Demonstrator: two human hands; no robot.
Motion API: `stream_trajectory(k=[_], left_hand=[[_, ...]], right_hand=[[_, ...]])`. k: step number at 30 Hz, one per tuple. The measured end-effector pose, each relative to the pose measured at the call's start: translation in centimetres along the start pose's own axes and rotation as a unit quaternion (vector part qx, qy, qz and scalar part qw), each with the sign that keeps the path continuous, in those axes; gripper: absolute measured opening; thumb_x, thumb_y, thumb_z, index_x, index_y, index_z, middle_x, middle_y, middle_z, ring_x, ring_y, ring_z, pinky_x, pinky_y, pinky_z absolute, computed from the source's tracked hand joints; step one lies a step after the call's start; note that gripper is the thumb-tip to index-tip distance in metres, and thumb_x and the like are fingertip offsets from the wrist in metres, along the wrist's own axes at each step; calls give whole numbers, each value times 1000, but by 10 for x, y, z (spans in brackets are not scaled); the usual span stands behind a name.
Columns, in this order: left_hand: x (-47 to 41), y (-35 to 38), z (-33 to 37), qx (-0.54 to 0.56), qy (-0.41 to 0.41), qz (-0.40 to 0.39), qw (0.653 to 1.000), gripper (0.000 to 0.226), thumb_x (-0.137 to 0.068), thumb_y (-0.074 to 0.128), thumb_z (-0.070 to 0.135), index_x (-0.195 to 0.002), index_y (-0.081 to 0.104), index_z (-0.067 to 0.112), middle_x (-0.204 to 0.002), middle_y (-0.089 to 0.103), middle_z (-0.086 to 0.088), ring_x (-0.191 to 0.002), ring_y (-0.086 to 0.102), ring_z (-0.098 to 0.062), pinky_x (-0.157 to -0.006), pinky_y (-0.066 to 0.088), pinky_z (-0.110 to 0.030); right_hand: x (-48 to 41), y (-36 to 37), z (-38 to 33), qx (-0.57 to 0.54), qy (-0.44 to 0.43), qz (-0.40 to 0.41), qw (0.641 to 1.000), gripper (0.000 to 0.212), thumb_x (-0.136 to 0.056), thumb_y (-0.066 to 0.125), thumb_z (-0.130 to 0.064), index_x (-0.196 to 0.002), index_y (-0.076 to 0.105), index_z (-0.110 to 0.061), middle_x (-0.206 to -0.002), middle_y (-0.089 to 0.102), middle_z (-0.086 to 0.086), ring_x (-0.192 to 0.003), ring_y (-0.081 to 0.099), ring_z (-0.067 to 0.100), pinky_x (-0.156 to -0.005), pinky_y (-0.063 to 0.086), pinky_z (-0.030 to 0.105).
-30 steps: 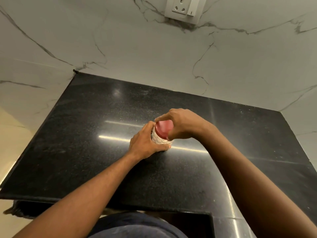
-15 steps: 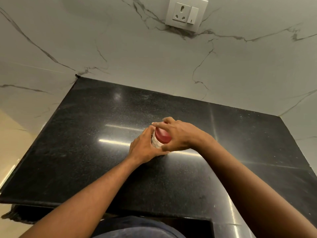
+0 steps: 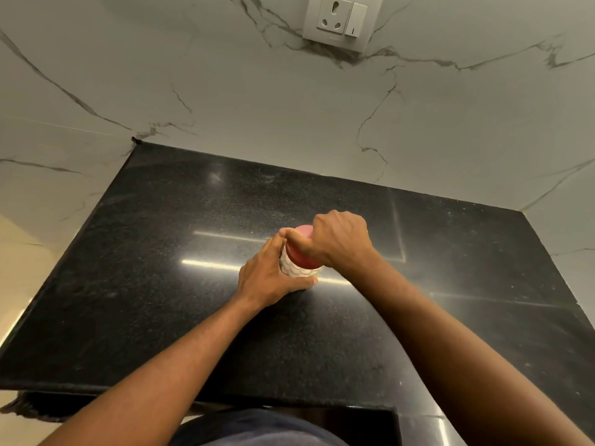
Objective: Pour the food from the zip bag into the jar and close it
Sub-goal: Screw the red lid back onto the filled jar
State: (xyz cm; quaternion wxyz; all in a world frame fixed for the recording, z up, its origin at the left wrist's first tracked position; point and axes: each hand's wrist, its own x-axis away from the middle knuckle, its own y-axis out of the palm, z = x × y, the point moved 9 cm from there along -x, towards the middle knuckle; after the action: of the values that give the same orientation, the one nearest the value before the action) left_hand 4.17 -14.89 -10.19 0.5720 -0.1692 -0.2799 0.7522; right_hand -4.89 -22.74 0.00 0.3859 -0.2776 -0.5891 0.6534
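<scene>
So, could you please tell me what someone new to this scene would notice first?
The eye lands mid-counter, where the left hand grips the white textured jar while the right hand closes over its red lid from above. They stand out against the glossy black granite countertop. A white wall socket sits high on the marble wall behind.

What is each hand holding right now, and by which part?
The left hand holds the jar by its white textured side. The right hand has its grip on the red lid on top.
</scene>
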Motion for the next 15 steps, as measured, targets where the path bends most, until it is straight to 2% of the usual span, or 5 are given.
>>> stream_trajectory(k=[3,6,9,11,15], left_hand=[[-1,0,0,-2,6,-5,1000,79,-55,83,76,-114,44,41,-114,62,19,-99,66,-11,-81,58,-41],[1,0,0,7,10,-5,1000,80,-57,81,75,-118,43,42,-115,62,18,-99,65,-11,-84,58,-41],[0,2,-1,3,8,-8,1000,79,-56,81,77,-116,43,42,-112,61,19,-96,65,-10,-83,59,-43],[-1,1,-2,-1,-4,-5,1000,77,-55,82,78,-111,44,41,-107,63,19,-92,65,-10,-79,58,-43],[-2,1,-3,-17,-11,0,1000,74,-53,83,77,-104,45,39,-98,65,18,-85,66,-8,-74,58,-41]], right_hand=[[12,13,-7,-74,-134,-104,983,75,-92,46,-75,-151,43,-30,-145,54,7,-117,62,28,-82,50,36],[21,15,-6,-51,-189,-135,971,90,-86,65,-56,-161,16,-44,-153,42,3,-117,58,26,-81,53,32],[13,8,-2,-18,-166,-64,984,82,-85,58,-73,-153,40,-31,-124,62,5,-87,57,19,-65,43,28],[7,4,-1,-7,-128,-12,992,82,-78,51,-88,-117,60,-17,-95,68,3,-73,58,19,-61,42,30],[8,7,-1,-8,-59,36,998,76,-72,47,-93,-67,46,-17,-60,46,-3,-59,54,19,-54,37,28]])
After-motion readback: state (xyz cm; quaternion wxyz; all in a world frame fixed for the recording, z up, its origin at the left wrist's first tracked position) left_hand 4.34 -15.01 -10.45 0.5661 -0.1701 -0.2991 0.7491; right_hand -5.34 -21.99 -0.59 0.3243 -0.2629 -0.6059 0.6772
